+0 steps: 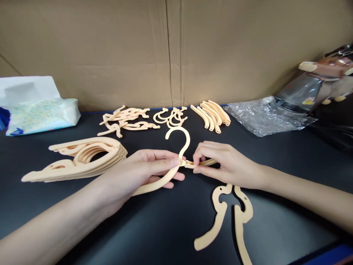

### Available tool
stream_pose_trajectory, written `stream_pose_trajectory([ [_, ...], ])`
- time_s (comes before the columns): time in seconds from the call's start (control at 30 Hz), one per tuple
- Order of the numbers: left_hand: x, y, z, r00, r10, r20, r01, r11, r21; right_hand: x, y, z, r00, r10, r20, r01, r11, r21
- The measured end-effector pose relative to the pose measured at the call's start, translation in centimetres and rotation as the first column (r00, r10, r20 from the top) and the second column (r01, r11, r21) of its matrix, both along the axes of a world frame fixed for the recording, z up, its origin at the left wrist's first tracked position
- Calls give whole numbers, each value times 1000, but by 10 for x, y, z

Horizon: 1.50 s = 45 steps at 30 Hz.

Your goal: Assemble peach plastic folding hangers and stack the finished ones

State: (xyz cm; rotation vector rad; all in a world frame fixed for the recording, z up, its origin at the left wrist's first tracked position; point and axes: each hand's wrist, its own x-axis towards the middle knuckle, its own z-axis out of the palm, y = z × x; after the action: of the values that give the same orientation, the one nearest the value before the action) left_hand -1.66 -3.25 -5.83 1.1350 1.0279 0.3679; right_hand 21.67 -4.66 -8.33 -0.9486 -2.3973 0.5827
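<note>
My left hand (143, 171) is closed around a curved cream plastic hanger arm (157, 185) joined to a hook piece (180, 140) that points away from me. My right hand (223, 163) pinches a second cream arm piece (205, 162) and holds its end against the joint under the hook. Both hands hover just above the black table (165, 228). Two loose curvy arm pieces (228, 217) lie on the table just in front of my right wrist.
A stack of assembled cream hangers (82, 158) lies at the left. Farther back sit piles of curvy parts (124, 121), hooks (171, 117) and curved arms (212, 114). A tissue pack (38, 110) is at far left, a clear plastic bag (261, 117) at right, and a cardboard wall (165, 51) behind.
</note>
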Motion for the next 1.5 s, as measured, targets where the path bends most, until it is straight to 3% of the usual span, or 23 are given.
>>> stream_pose_trajectory([
  [0.2,-1,2,0,998,-71,1,71,998,0,0,-1,-2,1000,14,-7,-14,1000,19],
  [0.4,0,2,-1,997,-70,-42,70,998,-1,1,0,-1,1000,-7,-22,6,1000,-19],
  [0.67,7,-2,0,995,-51,-83,61,991,120,-1,-1,-3,995,43,-91,-49,997,-61],
  [0.93,8,-1,2,994,-11,-112,27,989,143,-7,-6,1,980,-91,-177,25,939,-343],
  [1.5,12,-4,8,976,38,-212,-2,986,168,-16,-21,4,965,-227,-132,162,910,-382],
])
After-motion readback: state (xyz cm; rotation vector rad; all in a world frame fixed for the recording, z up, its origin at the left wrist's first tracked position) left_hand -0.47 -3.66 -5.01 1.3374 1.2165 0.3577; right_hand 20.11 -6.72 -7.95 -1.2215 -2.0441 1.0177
